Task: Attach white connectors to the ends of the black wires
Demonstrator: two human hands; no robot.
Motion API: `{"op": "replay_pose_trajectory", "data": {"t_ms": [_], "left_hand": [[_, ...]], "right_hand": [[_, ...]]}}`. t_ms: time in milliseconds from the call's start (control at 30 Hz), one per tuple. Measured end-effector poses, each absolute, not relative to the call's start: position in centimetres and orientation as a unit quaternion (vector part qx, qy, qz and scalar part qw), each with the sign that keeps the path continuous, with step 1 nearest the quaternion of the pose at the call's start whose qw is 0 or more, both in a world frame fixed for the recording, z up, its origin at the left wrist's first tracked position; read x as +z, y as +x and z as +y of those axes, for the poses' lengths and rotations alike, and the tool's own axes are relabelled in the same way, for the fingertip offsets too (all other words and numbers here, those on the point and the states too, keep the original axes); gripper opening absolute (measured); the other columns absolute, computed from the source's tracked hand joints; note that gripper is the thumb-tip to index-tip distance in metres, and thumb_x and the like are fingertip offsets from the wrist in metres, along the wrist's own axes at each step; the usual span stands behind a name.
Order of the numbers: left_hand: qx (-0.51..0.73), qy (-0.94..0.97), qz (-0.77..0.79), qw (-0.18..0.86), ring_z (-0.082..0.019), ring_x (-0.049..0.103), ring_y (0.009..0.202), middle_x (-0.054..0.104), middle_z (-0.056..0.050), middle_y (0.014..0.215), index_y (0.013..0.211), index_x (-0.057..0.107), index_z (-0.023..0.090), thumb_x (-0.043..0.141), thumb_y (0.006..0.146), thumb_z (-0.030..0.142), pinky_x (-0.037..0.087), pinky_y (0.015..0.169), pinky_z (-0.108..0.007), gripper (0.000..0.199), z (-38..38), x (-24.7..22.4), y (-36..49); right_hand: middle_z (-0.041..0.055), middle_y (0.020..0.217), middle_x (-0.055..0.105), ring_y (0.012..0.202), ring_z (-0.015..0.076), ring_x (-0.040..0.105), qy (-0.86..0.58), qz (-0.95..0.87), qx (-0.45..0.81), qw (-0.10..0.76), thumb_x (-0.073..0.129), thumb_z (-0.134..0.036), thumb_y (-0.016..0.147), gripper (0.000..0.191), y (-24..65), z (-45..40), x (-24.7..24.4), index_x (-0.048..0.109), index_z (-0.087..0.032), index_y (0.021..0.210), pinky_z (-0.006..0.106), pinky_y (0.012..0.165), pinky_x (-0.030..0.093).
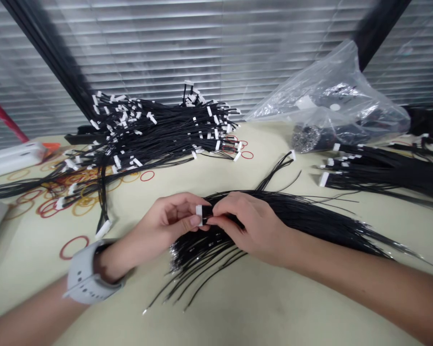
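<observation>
Between thumb and fingers, my left hand grips a small white connector with black wires coming out of its right side. My right hand pinches at the wires right beside the connector, its thumb and forefinger pressed together; a thin wire seems to be in that pinch. Beneath both hands lies a thick bundle of loose black wires, with shiny metal tips showing at its left and right ends. My right palm and the bundle hide part of each other's outline.
A heap of black cables with white connectors lies at the back. Red rubber bands and yellow ones are scattered at left. A clear plastic bag holds metallic parts at back right. More connector cables lie at right, before window blinds.
</observation>
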State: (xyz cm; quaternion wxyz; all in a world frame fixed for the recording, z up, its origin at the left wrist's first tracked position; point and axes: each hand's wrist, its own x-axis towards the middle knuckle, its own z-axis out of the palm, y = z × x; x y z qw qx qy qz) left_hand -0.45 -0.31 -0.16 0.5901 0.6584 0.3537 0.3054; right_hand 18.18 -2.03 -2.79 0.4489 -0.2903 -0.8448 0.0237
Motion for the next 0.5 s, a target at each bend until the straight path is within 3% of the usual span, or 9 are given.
{"op": "replay_pose_trajectory", "data": {"t_ms": [200, 500], "left_hand": [[0.307, 0.645, 0.357, 0.601, -0.01, 0.061, 0.068, 0.065, -0.001, 0.073, 0.089, 0.062, 0.016, 0.06, 0.077, 0.013, 0.048, 0.061, -0.017, 0.013, -0.38, 0.19, -0.41], [0.312, 0.612, 0.343, 0.641, -0.009, 0.064, 0.069, 0.067, -0.001, 0.075, 0.094, 0.062, 0.017, 0.06, 0.079, 0.014, 0.049, 0.062, -0.015, 0.016, -0.21, -0.13, -0.74]], "right_hand": [[-0.0017, 0.074, 0.06, 0.067, 0.0095, 0.052, -0.277, -0.857, 0.031, 0.433, 0.052, -0.01, 0.079, 0.014, 18.28, -1.99, -2.48, 0.048, -0.019, 0.09, 0.02, 0.06, 0.043], [-0.0031, 0.075, 0.061, 0.067, 0.0062, 0.057, -0.305, -0.81, 0.083, 0.494, 0.058, -0.013, 0.078, 0.01, 18.01, -2.29, -2.31, 0.05, -0.018, 0.083, 0.015, 0.06, 0.045]]}}
